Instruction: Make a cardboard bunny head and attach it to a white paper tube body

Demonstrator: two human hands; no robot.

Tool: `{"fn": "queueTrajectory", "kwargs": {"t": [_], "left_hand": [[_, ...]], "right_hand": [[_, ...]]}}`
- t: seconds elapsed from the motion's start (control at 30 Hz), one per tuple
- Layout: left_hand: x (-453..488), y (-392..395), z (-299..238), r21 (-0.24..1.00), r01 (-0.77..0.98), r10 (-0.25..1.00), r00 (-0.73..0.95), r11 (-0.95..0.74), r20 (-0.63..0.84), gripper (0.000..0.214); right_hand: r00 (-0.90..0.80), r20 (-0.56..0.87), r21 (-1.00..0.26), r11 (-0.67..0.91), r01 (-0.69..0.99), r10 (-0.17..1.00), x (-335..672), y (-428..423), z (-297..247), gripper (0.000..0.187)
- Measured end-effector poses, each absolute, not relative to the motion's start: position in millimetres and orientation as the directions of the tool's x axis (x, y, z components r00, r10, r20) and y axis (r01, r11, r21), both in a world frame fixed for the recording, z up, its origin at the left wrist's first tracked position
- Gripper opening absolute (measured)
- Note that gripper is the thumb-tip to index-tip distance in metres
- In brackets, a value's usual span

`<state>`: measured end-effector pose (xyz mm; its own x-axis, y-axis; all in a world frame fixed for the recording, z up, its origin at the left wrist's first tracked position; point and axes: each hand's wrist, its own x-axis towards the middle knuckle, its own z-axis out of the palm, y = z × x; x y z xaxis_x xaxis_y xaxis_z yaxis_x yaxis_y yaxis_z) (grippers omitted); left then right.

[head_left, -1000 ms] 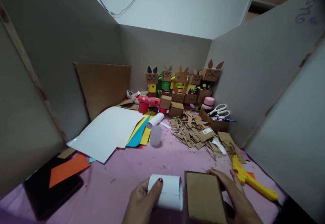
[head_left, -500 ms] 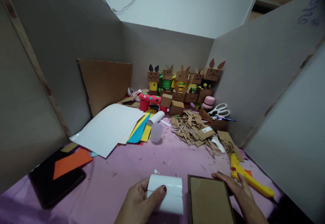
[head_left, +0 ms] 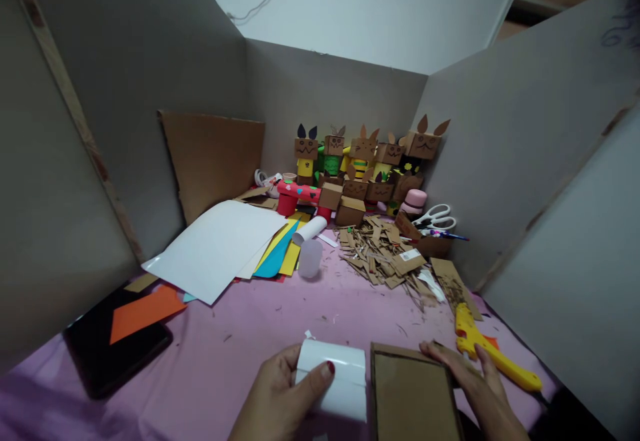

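My left hand (head_left: 290,388) is closed around a short white paper roll (head_left: 340,368), its thumb lying across the front. Just right of the roll stands a cardboard box (head_left: 415,394) with an inset front panel, cut off by the bottom edge of the picture. My right hand (head_left: 475,381) grips this box along its right side, fingertips at the upper right corner. A narrow gap separates roll and box. Close beyond my right hand lies a yellow glue gun (head_left: 495,354).
Cardboard scraps (head_left: 380,254) are heaped at centre right, near white-handled scissors (head_left: 435,218). White paper sheets (head_left: 215,248) and a black tablet-like slab (head_left: 115,361) lie left. Several cardboard animal figures (head_left: 360,151) stand at the back. Grey panels (head_left: 330,81) enclose the table.
The white paper roll in my left hand has moved slightly right, narrowing its gap to the cardboard box. My right hand keeps its hold. The camera view has shifted a little.
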<state>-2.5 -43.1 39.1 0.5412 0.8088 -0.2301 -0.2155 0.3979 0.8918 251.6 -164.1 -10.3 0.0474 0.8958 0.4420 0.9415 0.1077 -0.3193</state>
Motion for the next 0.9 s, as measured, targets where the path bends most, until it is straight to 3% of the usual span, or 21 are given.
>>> {"fn": "queueTrajectory", "kwargs": {"t": [0.53, 0.9], "left_hand": [[-2.6, -47.9, 47.7, 0.894, -0.230, 0.809, 0.552, 0.384, -0.205, 0.025], [-2.1, -48.5, 48.7, 0.897, -0.214, 0.803, 0.557, 0.387, -0.213, 0.025]], "right_hand": [[-0.046, 0.502, -0.302, 0.225, 0.926, 0.864, 270.3, -157.2, -28.8, 0.095], [0.078, 0.471, -0.312, 0.083, 0.946, 0.879, 242.8, -164.3, 2.2, 0.080]]}}
